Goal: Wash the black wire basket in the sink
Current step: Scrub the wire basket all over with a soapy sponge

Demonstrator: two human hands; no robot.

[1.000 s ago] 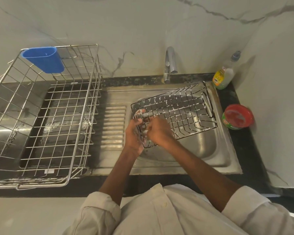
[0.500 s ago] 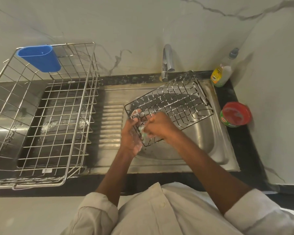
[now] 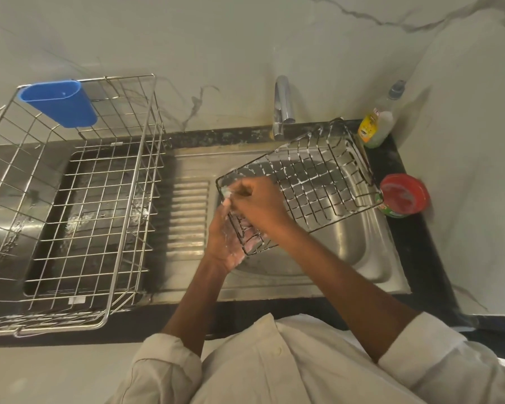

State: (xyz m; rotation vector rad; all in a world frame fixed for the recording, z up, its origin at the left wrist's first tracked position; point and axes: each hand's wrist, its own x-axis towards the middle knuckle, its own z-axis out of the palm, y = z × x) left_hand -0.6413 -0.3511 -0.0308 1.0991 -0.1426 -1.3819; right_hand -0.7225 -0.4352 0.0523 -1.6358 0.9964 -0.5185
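Hands on soapy black wire basket; tap behind, soap tub beside.

The light is soft and rather dim, with a warm greenish cast over the marble wall. It seems to come from above and somewhat left, since the bottle and the red tub throw faint shadows to the right, onto the side wall. The steel sink gives dull, broad sheen, not hard glare; the tap shows a small bright streak. The wide lens bows straight lines near the edges, plainly in the rack at left. The hands and the near sleeves are slightly smeared, and fine detail is soft throughout.
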